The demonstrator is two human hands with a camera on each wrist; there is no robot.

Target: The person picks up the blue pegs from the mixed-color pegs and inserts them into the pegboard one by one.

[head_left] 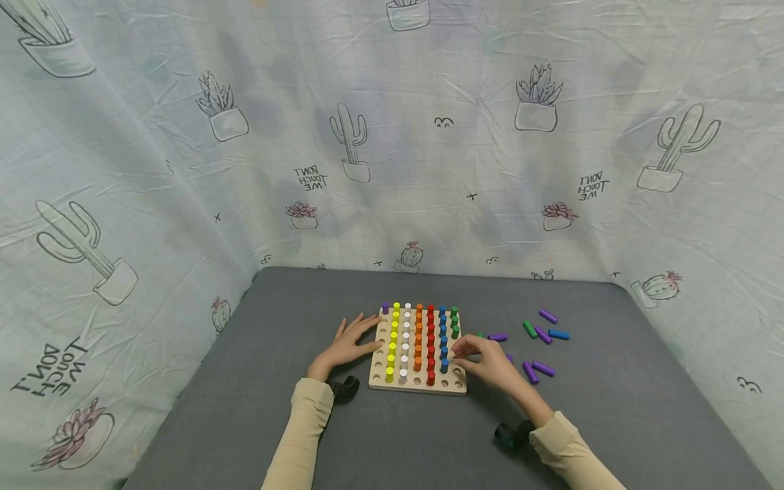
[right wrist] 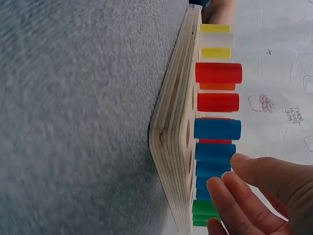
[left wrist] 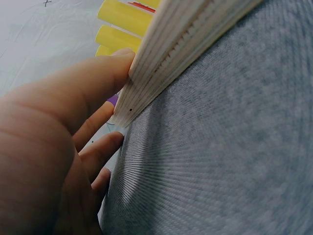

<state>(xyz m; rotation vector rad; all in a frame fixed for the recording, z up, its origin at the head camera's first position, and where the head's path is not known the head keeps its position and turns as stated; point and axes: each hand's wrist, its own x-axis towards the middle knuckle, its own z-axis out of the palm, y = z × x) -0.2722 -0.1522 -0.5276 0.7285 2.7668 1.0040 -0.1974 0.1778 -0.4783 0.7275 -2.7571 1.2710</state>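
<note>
A wooden pegboard (head_left: 422, 389) lies on the table with columns of coloured pegs standing in its holes. My left hand (head_left: 346, 348) rests at the board's left side, its fingers spread; the thumb (left wrist: 105, 73) touches the wooden edge. Over the right side hovers my right hand (head_left: 490, 361), thumb and fingertips close together beside the blue pegs (right wrist: 217, 129). Whether a peg is between those fingertips is hidden. Green pegs (head_left: 454, 321) stand at the far end of the rightmost column. A lone purple peg (head_left: 385, 309) stands in the far left corner.
Loose purple pegs (head_left: 543, 368), a green peg (head_left: 529, 329) and a blue peg (head_left: 559, 335) lie right of the board. The grey table (head_left: 245, 408) meets a printed cloth (head_left: 416, 156) behind it. Black wrist bands (head_left: 344, 390) are near both sleeves.
</note>
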